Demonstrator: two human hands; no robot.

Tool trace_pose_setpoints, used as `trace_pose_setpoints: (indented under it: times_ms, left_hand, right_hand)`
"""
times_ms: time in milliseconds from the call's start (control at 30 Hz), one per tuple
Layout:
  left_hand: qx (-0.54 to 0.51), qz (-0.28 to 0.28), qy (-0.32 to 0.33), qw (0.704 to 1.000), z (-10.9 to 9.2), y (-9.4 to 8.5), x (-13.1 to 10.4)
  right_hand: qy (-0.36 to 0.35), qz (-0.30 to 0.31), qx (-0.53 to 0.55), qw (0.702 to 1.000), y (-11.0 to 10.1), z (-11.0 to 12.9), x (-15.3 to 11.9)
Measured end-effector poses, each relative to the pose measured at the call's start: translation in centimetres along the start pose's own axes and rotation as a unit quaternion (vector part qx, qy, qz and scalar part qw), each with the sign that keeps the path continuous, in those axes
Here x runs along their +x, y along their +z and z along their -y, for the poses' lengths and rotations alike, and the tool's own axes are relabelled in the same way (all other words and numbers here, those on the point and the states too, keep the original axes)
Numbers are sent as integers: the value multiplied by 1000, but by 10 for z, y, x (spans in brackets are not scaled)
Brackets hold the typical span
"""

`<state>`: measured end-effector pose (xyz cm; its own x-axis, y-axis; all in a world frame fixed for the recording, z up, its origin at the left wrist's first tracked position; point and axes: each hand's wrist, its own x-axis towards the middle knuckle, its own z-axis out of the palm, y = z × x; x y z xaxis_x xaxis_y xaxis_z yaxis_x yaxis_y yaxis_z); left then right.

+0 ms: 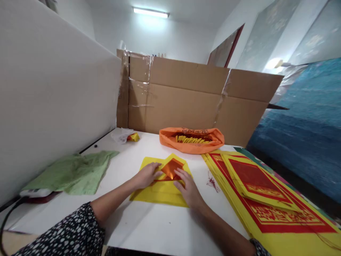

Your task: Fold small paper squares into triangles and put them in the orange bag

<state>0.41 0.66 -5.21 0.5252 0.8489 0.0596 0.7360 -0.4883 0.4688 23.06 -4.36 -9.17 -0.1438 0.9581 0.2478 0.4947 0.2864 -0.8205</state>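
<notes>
Between the two hands, seen from the head camera, a yellow paper sheet (pixel 160 193) lay flat on the white table (pixel 149 227), its orange foil centre (pixel 172 168) folded up into a point. The left hand (pixel 146 175) pressed spread fingers on the fold's left edge; the right hand (pixel 188 187) pressed flat just right of it, pinching nothing. The sheet looked thin, light and easily creased, best held by its edges. Beyond the hands sat an orange bag (pixel 191 140) of folded pieces; right of them, a stack of printed sheets (pixel 266 199); left, a green cloth (pixel 71 170).
</notes>
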Motion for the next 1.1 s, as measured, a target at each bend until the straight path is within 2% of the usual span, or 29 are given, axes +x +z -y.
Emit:
trace_pose_setpoints:
  times_ms: [67,167,233,300,367,500,567,633,700,733,833,900,967,1033,1067,1100]
  left_hand:
    - [-28,-37,-56,997,-2,-2,13]
    - [-60,-34,-95,993,-1,-4,30]
    - [-84,-29,-103,991,3,-4,37]
    - [-103,-31,-99,989,7,-2,41]
    - [-121,-36,-93,988,11,2,42]
    - [-145,-46,-71,986,13,8,36]
    - [-139,-83,-44,986,13,3,30]
    - [-92,-165,-1,982,12,-9,21]
    - [-5,-252,54,966,12,-26,9]
    - [40,-264,83,960,12,-34,3]
    - [158,-220,183,945,10,-48,-11]
    - [209,-181,241,930,9,-45,-14]
    - [236,-141,299,914,9,-36,-13]
    - [239,-105,346,901,11,-24,-11]
    - [237,-93,356,899,12,-18,-10]
    - [233,-86,353,902,13,-12,-10]
  right_hand:
    - [83,-65,186,977,3,3,2]
    - [168,-115,401,893,5,13,5]
    - [195,-123,487,842,4,19,8]
    - [212,-123,519,819,4,22,14]
    - [209,-108,498,834,8,21,22]
    - [132,-51,377,915,26,14,39]
    - [91,-43,319,942,28,14,47]
    - [67,-13,307,949,17,19,55]
    - [52,64,329,941,-8,26,65]
    - [30,116,325,938,-23,30,70]
    - [20,255,269,929,-68,34,89]
    - [25,290,172,941,-85,31,103]
    - [23,340,91,936,-89,25,115]
    - [13,382,23,924,-82,20,123]
    - [6,378,-14,926,-76,20,124]
    - [-6,345,-56,937,-69,20,123]
